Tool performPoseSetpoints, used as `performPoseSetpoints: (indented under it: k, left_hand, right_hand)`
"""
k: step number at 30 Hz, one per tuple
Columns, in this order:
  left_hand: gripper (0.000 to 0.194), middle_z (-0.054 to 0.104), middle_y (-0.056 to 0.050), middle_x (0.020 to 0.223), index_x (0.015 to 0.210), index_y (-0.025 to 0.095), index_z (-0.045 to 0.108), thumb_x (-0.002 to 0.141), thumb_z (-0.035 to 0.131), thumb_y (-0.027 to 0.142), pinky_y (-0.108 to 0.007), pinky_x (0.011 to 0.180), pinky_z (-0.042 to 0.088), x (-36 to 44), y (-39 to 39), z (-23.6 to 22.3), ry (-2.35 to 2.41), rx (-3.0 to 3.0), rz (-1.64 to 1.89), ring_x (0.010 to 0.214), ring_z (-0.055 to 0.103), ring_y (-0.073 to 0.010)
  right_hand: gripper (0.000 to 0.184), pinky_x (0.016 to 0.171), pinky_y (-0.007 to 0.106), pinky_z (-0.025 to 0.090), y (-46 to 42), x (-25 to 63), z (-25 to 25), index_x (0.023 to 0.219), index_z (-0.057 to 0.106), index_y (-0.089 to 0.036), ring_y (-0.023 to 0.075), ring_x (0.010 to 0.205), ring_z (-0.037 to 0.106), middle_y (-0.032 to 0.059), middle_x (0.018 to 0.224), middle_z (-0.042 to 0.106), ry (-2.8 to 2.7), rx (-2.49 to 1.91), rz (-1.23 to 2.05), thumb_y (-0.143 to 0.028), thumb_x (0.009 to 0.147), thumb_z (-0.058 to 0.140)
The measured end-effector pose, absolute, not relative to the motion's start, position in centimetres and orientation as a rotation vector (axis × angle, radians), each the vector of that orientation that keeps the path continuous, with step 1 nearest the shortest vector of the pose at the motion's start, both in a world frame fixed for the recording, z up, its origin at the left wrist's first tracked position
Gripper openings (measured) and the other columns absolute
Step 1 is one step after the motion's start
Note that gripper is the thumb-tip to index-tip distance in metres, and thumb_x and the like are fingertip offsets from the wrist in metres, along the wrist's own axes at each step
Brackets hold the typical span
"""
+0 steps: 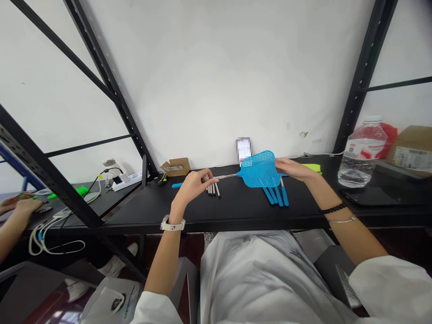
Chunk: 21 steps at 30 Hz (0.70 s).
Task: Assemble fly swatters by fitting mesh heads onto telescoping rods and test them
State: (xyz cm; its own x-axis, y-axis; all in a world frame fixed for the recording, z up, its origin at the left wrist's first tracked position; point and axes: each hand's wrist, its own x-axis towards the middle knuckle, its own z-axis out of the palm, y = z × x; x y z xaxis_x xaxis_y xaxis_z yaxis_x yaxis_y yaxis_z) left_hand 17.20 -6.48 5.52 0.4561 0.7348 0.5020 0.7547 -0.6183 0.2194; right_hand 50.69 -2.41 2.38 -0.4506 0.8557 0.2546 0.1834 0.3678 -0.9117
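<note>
My left hand (193,184) is pinched on the thin metal rod (222,176) of a blue fly swatter. My right hand (293,169) grips the far edge of its blue mesh head (259,169), holding it just above the black shelf top (236,207). Under the head lie several blue handle pieces (276,195). A few short metal rods (213,189) lie beside my left hand. Another blue piece (176,185) lies left of that hand.
A clear water bottle (362,153) and a cardboard box (412,148) stand at the right. A small open carton (175,166) sits at the back left. Another person's hands (16,204) work at the far left near a power strip (125,180) and cables.
</note>
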Motion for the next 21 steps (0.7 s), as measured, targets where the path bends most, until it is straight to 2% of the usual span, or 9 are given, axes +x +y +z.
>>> performPoseSetpoints:
  k: [4, 10, 16, 21]
  left_hand:
    - [0.035, 0.043, 0.004, 0.05, 0.073, 0.017, 0.054, 0.084, 0.039, 0.047, -0.022, 0.052, 0.026, 17.0, -6.6, 5.6, -1.331, -2.625, -0.881, 0.049, 0.039, -0.01]
    - [0.037, 0.043, 0.004, 0.049, 0.071, 0.018, 0.054, 0.084, 0.038, 0.049, -0.022, 0.052, 0.024, 17.3, -6.4, 5.4, -1.299, -2.682, -0.805, 0.046, 0.037, -0.0095]
    - [0.037, 0.037, 0.004, 0.047, 0.068, 0.018, 0.052, 0.087, 0.034, 0.045, -0.022, 0.051, 0.021, 17.4, -6.6, 5.4, -1.296, -2.673, -0.724, 0.045, 0.032, -0.0095]
    - [0.037, 0.032, 0.005, 0.047, 0.063, 0.018, 0.045, 0.086, 0.036, 0.045, -0.023, 0.05, 0.019, 17.4, -6.7, 5.5, -1.292, -2.7, -0.705, 0.043, 0.029, -0.0092]
  right_hand:
    - [0.048, 0.08, 0.033, 0.045, -2.4, 51.0, 2.4, 0.089, 0.064, -0.017, 0.0194, 0.086, 0.056, 0.0069, 0.09, 0.062, -1.748, -0.827, 1.179, -0.06, 0.079, 0.044]
    - [0.034, 0.077, 0.031, 0.046, -3.2, 50.3, 2.9, 0.093, 0.064, -0.016, 0.0166, 0.081, 0.057, 0.0045, 0.092, 0.063, -1.883, -0.817, 1.176, -0.045, 0.074, 0.061]
    - [0.035, 0.075, 0.031, 0.047, -3.4, 49.8, 3.0, 0.094, 0.065, -0.015, 0.0176, 0.081, 0.059, 0.0056, 0.089, 0.065, -1.878, -0.82, 1.134, -0.043, 0.073, 0.062]
    - [0.032, 0.075, 0.032, 0.047, -3.5, 49.7, 3.1, 0.091, 0.066, -0.015, 0.017, 0.08, 0.059, 0.0055, 0.086, 0.065, -1.882, -0.79, 1.117, -0.041, 0.074, 0.062]
